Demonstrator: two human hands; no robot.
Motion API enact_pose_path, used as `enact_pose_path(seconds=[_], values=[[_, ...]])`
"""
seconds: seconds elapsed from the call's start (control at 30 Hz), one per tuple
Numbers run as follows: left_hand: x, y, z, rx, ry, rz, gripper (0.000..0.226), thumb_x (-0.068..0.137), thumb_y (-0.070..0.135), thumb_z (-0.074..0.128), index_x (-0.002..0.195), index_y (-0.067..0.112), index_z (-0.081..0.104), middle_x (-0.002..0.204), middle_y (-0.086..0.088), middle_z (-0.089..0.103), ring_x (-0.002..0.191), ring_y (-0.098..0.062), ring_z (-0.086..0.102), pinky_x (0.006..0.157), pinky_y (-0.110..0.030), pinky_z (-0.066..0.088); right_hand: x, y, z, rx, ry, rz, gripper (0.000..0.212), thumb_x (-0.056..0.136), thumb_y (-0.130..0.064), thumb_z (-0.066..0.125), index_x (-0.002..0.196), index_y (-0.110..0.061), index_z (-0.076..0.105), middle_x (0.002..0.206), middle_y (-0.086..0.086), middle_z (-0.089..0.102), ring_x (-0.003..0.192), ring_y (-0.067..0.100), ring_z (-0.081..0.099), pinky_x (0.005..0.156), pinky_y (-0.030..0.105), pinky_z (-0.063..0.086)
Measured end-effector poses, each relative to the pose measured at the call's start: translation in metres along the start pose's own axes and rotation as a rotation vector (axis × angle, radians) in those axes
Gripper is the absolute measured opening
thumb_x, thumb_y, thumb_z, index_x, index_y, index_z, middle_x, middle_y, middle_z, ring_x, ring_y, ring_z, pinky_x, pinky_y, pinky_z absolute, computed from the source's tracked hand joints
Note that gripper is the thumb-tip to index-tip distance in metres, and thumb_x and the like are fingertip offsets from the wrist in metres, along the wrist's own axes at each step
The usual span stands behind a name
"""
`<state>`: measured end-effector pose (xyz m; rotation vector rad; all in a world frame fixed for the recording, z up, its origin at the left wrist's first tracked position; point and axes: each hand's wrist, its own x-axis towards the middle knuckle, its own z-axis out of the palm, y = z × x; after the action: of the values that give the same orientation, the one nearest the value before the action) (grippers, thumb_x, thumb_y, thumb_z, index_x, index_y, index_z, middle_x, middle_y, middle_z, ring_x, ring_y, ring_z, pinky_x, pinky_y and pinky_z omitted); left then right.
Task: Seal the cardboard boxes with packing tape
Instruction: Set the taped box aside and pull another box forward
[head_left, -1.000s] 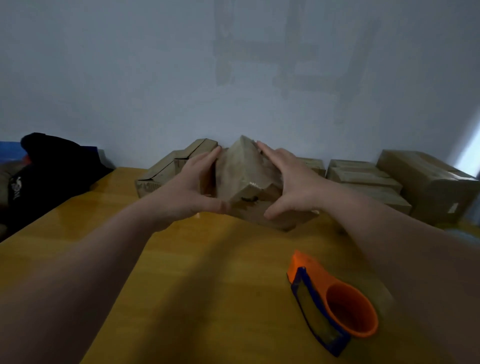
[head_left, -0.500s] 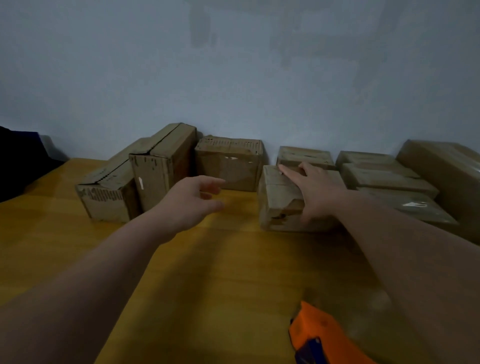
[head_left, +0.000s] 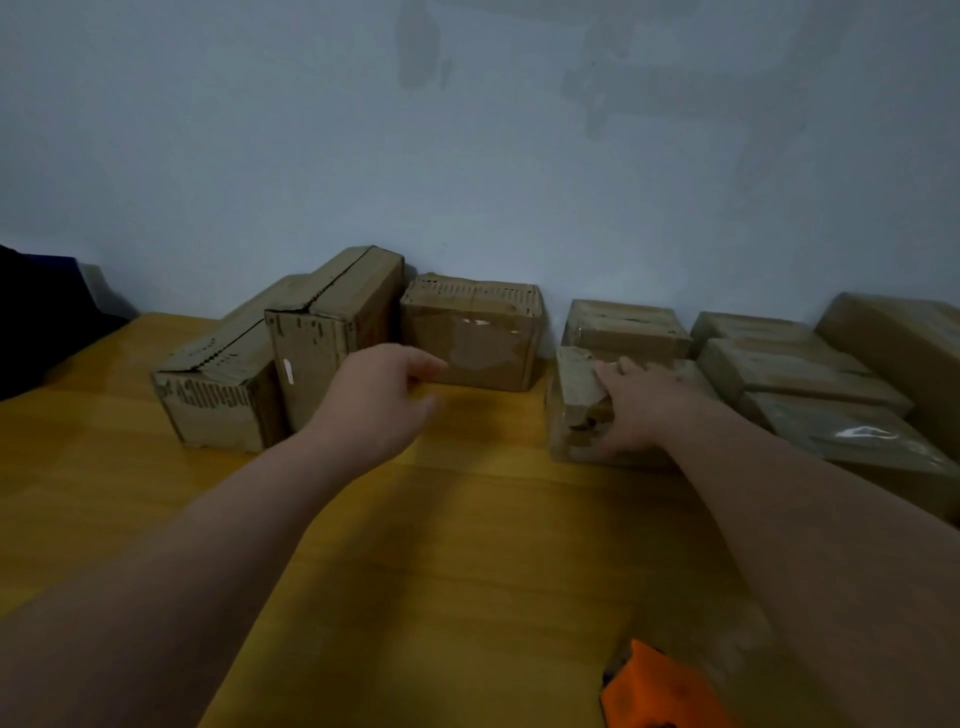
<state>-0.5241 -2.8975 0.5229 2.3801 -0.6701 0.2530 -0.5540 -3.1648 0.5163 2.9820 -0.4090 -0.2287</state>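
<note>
Head view, with places given relative to the taped box (head_left: 613, 410) that lies under the right hand (head_left: 641, 410). A second ago both hands held this box tilted up on an edge in front of the row; it now rests flat on the yellow table (head_left: 467, 545), among the glossy, tape-wrapped boxes (head_left: 789, 374) to its right. The right hand lies on its top, fingers loosely spread and flat against the cardboard, not gripping. The left hand (head_left: 379, 400) has come off it and now hovers to its left, fingers half curled and holding nothing, in front of the box against the wall (head_left: 470, 332). Further left stand two boxes (head_left: 270, 374) whose top seams show open dark gaps. The orange tape dispenser (head_left: 660, 686) sits nearer the viewer than the taped box, only its tip in frame, untouched. Judged from this, one box is finished and filed, and the left hand is probably reaching for the next unsealed one.
</note>
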Motion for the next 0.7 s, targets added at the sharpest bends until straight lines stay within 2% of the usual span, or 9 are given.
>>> enact_pose_path(seconds=[0.07, 0.17, 0.23, 0.3, 0.33, 0.37, 0.47, 0.57, 0.7], values=[[0.008, -0.003, -0.008, 0.162, 0.110, 0.058, 0.031, 0.089, 0.017, 0.059, 0.119, 0.021, 0.064, 0.119, 0.002, 0.061, 0.112, -0.014, 0.052, 0.090, -0.025, 0.039, 0.007, -0.011, -0.018, 0.076, 0.022, -0.047, 0.100, 0.072, -0.072, 0.060, 0.151, -0.028, 0.016, 0.153, 0.006, 0.026, 0.136, 0.032, 0.029, 0.107, 0.050, 0.032], [0.024, -0.010, -0.020, 0.355, 0.233, 0.123, 0.030, 0.088, 0.019, 0.056, 0.116, 0.020, 0.065, 0.119, 0.000, 0.059, 0.113, -0.020, 0.048, 0.095, -0.034, 0.039, 0.028, -0.032, -0.040, 0.227, 0.200, -0.161, 0.075, 0.078, -0.062, 0.062, 0.141, -0.032, 0.037, 0.135, 0.006, 0.049, 0.119, 0.024, 0.046, 0.092, 0.043, 0.047], [0.037, -0.017, -0.023, 0.502, 0.237, 0.125, 0.032, 0.087, 0.022, 0.054, 0.117, 0.022, 0.063, 0.123, -0.003, 0.056, 0.117, -0.024, 0.045, 0.107, -0.044, 0.030, 0.047, -0.046, -0.048, 0.257, 0.240, -0.198, 0.066, 0.078, -0.053, 0.066, 0.136, -0.032, 0.043, 0.125, 0.004, 0.054, 0.110, 0.023, 0.047, 0.085, 0.040, 0.048], [0.048, -0.025, -0.023, 0.623, 0.211, 0.099, 0.031, 0.087, 0.025, 0.052, 0.117, 0.022, 0.061, 0.126, -0.004, 0.053, 0.120, -0.026, 0.043, 0.112, -0.050, 0.019, 0.066, -0.059, -0.049, 0.240, 0.242, -0.194, 0.072, 0.079, -0.048, 0.068, 0.142, -0.028, 0.037, 0.133, 0.004, 0.049, 0.120, 0.027, 0.040, 0.094, 0.043, 0.045], [0.053, -0.030, -0.021, 0.653, 0.200, 0.082, 0.030, 0.088, 0.026, 0.050, 0.116, 0.022, 0.061, 0.125, -0.003, 0.052, 0.120, -0.026, 0.044, 0.112, -0.049, 0.020, 0.076, -0.064, -0.049, 0.221, 0.251, -0.192, 0.078, 0.079, -0.046, 0.069, 0.145, -0.027, 0.033, 0.139, 0.004, 0.044, 0.126, 0.029, 0.036, 0.099, 0.045, 0.041], [0.057, -0.034, -0.018, 0.665, 0.193, 0.065, 0.030, 0.088, 0.026, 0.049, 0.115, 0.022, 0.061, 0.123, -0.003, 0.053, 0.117, -0.024, 0.045, 0.109, -0.045, 0.026, 0.085, -0.069, -0.049, 0.205, 0.257, -0.189, 0.083, 0.079, -0.045, 0.069, 0.148, -0.026, 0.027, 0.145, 0.005, 0.038, 0.131, 0.030, 0.031, 0.103, 0.046, 0.038], [0.063, -0.044, -0.011, 0.647, 0.203, 0.031, 0.026, 0.089, 0.026, 0.048, 0.110, 0.022, 0.062, 0.116, 0.000, 0.054, 0.105, -0.019, 0.049, 0.087, -0.032, 0.042, 0.107, -0.079, -0.047, 0.196, 0.257, -0.179, 0.095, 0.079, -0.044, 0.070, 0.152, -0.027, 0.012, 0.154, 0.007, 0.022, 0.139, 0.031, 0.020, 0.107, 0.046, 0.032], [0.063, -0.047, -0.006, 0.670, 0.230, 0.017, 0.024, 0.088, 0.024, 0.050, 0.108, 0.022, 0.064, 0.115, 0.001, 0.054, 0.103, -0.018, 0.049, 0.080, -0.030, 0.044, 0.120, -0.084, -0.045, 0.252, 0.233, -0.148, 0.100, 0.076, -0.047, 0.071, 0.152, -0.030, 0.008, 0.154, 0.009, 0.021, 0.138, 0.033, 0.019, 0.102, 0.046, 0.036], [0.060, -0.051, -0.006, 0.698, 0.247, 0.034, 0.024, 0.088, 0.022, 0.051, 0.108, 0.021, 0.064, 0.116, 0.001, 0.054, 0.104, -0.019, 0.050, 0.080, -0.030, 0.043, 0.121, -0.091, -0.044, 0.223, 0.219, -0.119, 0.106, 0.068, -0.060, 0.072, 0.150, -0.034, 0.009, 0.137, 0.010, 0.039, 0.127, 0.033, 0.027, 0.085, 0.044, 0.040]])
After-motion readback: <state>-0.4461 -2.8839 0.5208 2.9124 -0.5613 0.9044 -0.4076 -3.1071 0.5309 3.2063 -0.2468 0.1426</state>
